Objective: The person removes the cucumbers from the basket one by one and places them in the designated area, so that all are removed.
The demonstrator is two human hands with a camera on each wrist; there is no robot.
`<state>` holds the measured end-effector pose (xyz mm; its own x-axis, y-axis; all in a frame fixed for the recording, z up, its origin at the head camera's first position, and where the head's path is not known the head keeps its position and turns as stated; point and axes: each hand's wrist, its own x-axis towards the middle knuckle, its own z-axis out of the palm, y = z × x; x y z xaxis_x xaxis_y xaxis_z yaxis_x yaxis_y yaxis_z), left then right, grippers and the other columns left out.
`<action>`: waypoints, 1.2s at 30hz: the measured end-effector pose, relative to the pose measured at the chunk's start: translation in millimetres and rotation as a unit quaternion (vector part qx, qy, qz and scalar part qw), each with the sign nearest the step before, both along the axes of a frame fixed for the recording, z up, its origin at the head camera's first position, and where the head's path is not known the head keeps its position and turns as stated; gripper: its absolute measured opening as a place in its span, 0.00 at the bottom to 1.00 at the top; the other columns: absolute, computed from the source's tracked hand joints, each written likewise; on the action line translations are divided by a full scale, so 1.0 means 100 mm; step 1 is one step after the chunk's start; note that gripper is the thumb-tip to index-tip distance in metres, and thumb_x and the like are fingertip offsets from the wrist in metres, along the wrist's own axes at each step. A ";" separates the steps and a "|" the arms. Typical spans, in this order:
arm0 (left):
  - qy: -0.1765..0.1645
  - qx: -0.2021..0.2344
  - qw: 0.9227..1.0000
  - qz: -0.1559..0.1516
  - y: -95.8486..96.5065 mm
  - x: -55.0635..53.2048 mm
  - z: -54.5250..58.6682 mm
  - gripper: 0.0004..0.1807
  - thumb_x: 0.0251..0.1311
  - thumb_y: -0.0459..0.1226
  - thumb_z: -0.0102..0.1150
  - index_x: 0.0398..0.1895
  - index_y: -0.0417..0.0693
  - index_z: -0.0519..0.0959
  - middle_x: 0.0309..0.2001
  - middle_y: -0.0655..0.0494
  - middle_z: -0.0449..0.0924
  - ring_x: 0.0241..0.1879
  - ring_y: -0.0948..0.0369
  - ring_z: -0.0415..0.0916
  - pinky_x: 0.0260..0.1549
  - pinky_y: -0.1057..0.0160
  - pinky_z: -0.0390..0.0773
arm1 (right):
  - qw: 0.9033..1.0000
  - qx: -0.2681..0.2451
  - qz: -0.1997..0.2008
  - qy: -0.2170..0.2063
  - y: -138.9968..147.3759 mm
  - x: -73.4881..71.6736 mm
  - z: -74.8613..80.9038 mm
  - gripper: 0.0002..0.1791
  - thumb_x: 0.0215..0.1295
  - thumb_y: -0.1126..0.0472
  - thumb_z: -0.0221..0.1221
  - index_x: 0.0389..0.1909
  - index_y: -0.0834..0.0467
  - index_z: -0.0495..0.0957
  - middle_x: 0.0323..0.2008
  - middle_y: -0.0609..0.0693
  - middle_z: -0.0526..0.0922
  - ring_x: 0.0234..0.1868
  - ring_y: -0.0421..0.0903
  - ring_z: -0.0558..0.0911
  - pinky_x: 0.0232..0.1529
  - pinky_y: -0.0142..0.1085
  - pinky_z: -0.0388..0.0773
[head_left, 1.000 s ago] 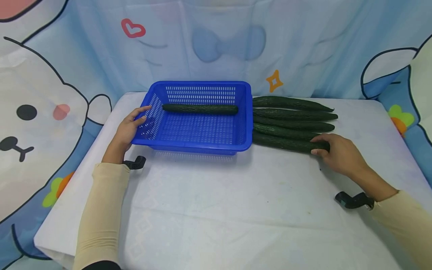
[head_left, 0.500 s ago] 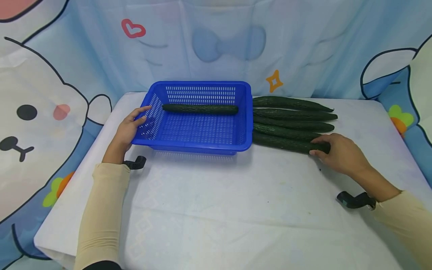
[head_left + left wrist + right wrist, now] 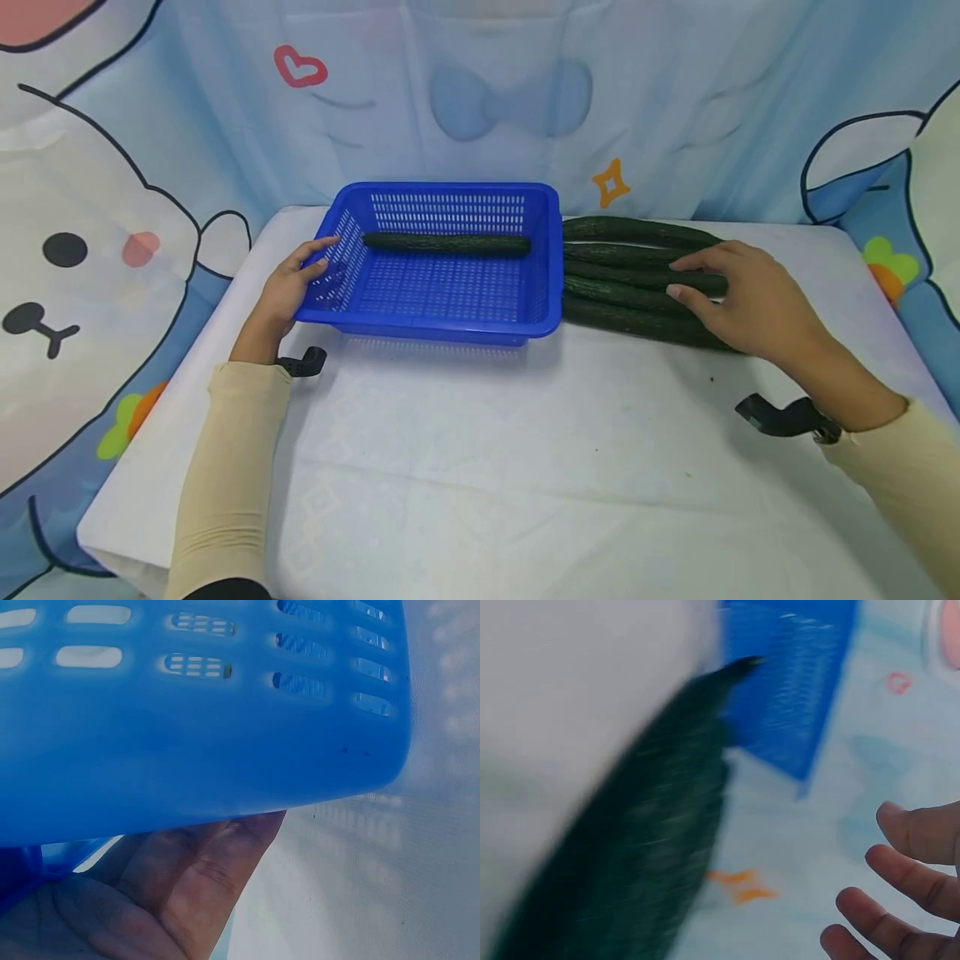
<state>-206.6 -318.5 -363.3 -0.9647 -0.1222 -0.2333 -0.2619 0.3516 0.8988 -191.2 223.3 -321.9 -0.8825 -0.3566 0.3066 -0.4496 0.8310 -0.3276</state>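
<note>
A blue plastic basket [image 3: 427, 326] sits on the table with one dark green cucumber [image 3: 446, 243] lying lengthwise inside. My left hand [image 3: 283, 287] grips the basket's left end, thumb and a finger over the rim; in the left wrist view other fingers [image 3: 202, 885] reach below the basket wall [image 3: 187, 757]. To the basket's right, several cucumbers [image 3: 630, 319] lie side by side, left ends against or behind it. My right hand [image 3: 757, 304] is over their right ends, fingers spread and holding nothing. In the right wrist view its fingers [image 3: 911, 881] stand apart from the blurred cucumbers [image 3: 630, 817].
A white cloth covers the table [image 3: 480, 467]. Behind it hangs a blue curtain [image 3: 510, 100] printed with cartoon figures. A black wrist camera [image 3: 783, 417] sticks out from my right wrist, another camera [image 3: 303, 362] from the left.
My right hand has let go of the front cucumber's right end and moved up and slightly left over the row. The left hand and basket have stayed in place.
</note>
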 end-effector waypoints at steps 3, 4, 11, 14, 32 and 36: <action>-0.002 -0.002 1.000 -0.002 -0.03 0.01 0.00 0.23 0.76 0.48 0.39 0.72 0.72 0.64 0.80 0.58 0.42 0.77 0.44 0.46 0.70 0.35 0.53 | 1.000 -0.011 0.025 -0.005 -0.24 -0.07 0.27 0.19 0.64 0.59 0.65 0.53 0.63 0.80 0.51 0.67 0.80 0.52 0.64 0.76 0.48 0.61 0.71; -0.002 -0.003 1.000 -0.002 -0.04 0.01 -0.01 0.23 0.76 0.48 0.39 0.72 0.72 0.64 0.80 0.58 0.42 0.77 0.44 0.46 0.70 0.35 0.53 | 0.999 -0.013 0.035 -0.011 -0.34 -0.11 0.35 0.18 0.65 0.58 0.64 0.53 0.62 0.80 0.51 0.65 0.80 0.52 0.63 0.77 0.49 0.60 0.72; 0.005 0.012 1.000 0.009 -0.09 0.00 -0.05 0.22 0.76 0.47 0.40 0.71 0.71 0.65 0.80 0.56 0.43 0.76 0.43 0.48 0.70 0.36 0.55 | 0.984 0.027 0.098 -0.144 -1.24 -0.64 0.73 0.22 0.69 0.49 0.59 0.57 0.57 0.78 0.54 0.59 0.82 0.54 0.58 0.80 0.52 0.52 0.76; 0.003 0.016 1.000 0.009 -0.08 -0.02 -0.09 0.22 0.76 0.45 0.39 0.71 0.71 0.65 0.80 0.55 0.44 0.76 0.43 0.49 0.70 0.37 0.56 | 0.970 0.057 0.117 -0.205 -1.61 -0.91 0.66 0.24 0.68 0.49 0.60 0.60 0.57 0.76 0.55 0.60 0.82 0.55 0.56 0.81 0.55 0.50 0.77; 0.003 0.014 1.000 0.003 -0.02 -0.07 -0.07 0.22 0.77 0.45 0.39 0.71 0.70 0.65 0.80 0.56 0.45 0.75 0.43 0.52 0.69 0.38 0.59 | 0.959 0.104 -0.005 -0.263 -2.64 -1.50 -0.18 0.29 0.65 0.59 0.61 0.68 0.51 0.71 0.69 0.52 0.71 0.69 0.56 0.70 0.66 0.53 0.69; 0.008 0.013 1.000 0.003 -0.03 -0.07 -0.05 0.22 0.77 0.45 0.39 0.70 0.70 0.66 0.80 0.56 0.45 0.75 0.43 0.52 0.69 0.38 0.59 | 0.958 0.122 -0.021 -0.257 -2.67 -1.50 -0.24 0.28 0.65 0.59 0.61 0.67 0.51 0.72 0.68 0.50 0.73 0.69 0.56 0.70 0.70 0.57 0.62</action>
